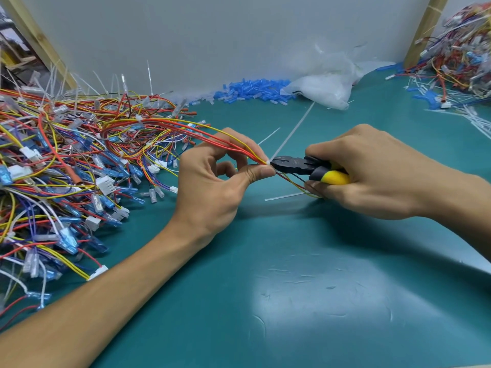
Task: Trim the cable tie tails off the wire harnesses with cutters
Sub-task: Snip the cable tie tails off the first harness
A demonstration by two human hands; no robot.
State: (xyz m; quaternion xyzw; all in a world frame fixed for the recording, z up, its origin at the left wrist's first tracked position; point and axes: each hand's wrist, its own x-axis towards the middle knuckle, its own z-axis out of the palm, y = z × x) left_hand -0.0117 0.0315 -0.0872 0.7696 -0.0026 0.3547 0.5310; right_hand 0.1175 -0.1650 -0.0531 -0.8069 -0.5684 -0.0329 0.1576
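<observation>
**A:** Head view. Cutters: where, and who has them?

**B:** Your right hand (372, 171). Its grip is wrapped tight round the black-and-yellow handles of the cutters (297, 166). Nose points left, jaws nearly together.

**A:** And the other grip?

**B:** Your left hand (212, 181), just left of the cutters' nose. Thumb and forefinger pinch the wire harness (225, 136) right at the white tie head, which touches the nose.

**A:** The tail?

**B:** The cable tie tail (292, 128) rises from the nose, slanting up and away behind the cutters. Whether the jaws are on it, cannot tell; too small.

**A:** Where does the harness run?

**B:** Red and yellow wires arc left of the cutters into the big pile of harnesses (61, 168). The other ends pass beneath the cutters and under your right fingers.

**A:** What else?

**B:** A loose white tail (281, 197) lies flat on the teal surface (292, 274), just below the cutters. Far behind them, blue sleeves (252, 88) are heaped against the wall, with a clear plastic bag (326, 83) beside those. Far right of the cutters, a second tangle of wires (462, 49).
</observation>
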